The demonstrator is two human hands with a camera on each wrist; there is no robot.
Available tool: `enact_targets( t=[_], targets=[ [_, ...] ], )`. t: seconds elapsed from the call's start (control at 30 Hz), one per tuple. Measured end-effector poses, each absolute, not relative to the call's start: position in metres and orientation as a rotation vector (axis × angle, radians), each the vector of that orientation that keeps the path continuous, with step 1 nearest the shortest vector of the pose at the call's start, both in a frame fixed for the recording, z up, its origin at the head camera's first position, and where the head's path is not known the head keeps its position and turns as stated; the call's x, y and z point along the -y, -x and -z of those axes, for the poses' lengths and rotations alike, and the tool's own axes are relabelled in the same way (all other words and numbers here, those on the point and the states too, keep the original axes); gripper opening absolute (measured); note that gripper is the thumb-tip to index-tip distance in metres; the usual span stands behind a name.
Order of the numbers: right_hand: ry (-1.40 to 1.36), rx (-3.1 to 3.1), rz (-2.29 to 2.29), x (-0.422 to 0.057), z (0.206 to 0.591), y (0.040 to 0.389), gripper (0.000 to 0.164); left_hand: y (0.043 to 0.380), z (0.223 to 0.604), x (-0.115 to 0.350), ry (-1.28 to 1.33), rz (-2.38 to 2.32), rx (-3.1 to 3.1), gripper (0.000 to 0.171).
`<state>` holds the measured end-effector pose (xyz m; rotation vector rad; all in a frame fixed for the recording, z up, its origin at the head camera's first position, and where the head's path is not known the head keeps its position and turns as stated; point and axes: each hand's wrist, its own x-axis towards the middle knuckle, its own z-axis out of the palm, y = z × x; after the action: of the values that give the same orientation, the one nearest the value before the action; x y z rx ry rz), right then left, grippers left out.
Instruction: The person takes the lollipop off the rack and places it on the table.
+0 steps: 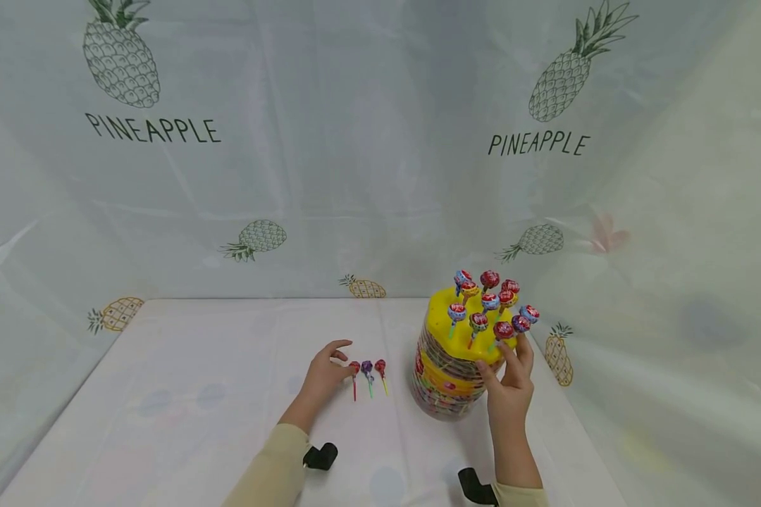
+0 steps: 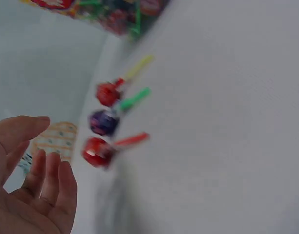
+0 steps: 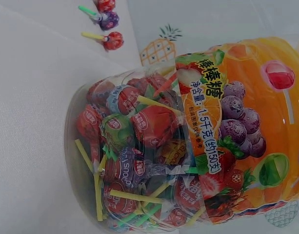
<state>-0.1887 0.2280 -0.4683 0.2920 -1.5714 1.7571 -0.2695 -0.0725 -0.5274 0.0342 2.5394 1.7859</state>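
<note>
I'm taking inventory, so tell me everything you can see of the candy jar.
The jar looks like clear plastic, with a yellow lid and a fruit-printed label with Chinese writing. Wrapped lollipops show through its lower wall; others stand stick-down in the lid. It stands upright on the white table, toward the right. The right hand is at the lid's near right edge; exact contact is unclear.

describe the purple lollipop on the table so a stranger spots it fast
Find the big yellow-lidded candy jar on the white table. Between it and the left hand, the purple lollipop lies in the middle of a row of three. Its green stick and purple wrapper set it apart from the red ones either side.
</note>
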Motion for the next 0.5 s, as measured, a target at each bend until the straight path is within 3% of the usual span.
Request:
enact_targets(
  t=[0.5],
  targets=[
    [-0.298, 1.566, -1.767, -0.228, 0.469, 0.188, 0.037, 0.256, 0.435, 0.036, -0.491, -1.939, -2.387, 0.053]
  ],
)
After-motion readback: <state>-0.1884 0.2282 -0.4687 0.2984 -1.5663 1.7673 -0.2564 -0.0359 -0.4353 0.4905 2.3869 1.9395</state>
